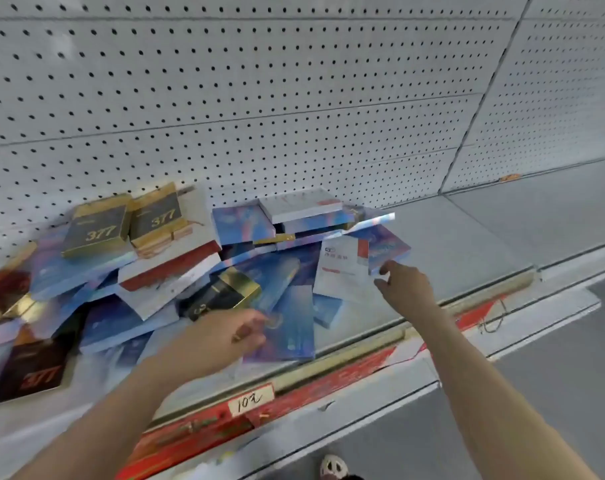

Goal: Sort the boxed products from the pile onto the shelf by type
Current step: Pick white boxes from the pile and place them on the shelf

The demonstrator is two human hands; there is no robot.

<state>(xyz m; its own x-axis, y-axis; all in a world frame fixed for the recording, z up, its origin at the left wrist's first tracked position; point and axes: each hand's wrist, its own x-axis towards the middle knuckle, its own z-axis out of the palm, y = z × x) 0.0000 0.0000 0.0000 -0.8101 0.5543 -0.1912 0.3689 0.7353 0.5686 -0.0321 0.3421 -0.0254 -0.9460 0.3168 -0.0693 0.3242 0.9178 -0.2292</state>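
Grey metal shelf [467, 237]: held a loose pile of boxes [197, 271], left half.
Left hand [225, 336]: fingers curled on a blue box [290, 327].
Right hand [403, 284]: pinched a white-and-red box [342, 268].

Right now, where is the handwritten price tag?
In the head view, the price tag sits on the shelf's red front strip, low and centre, below the left hand.
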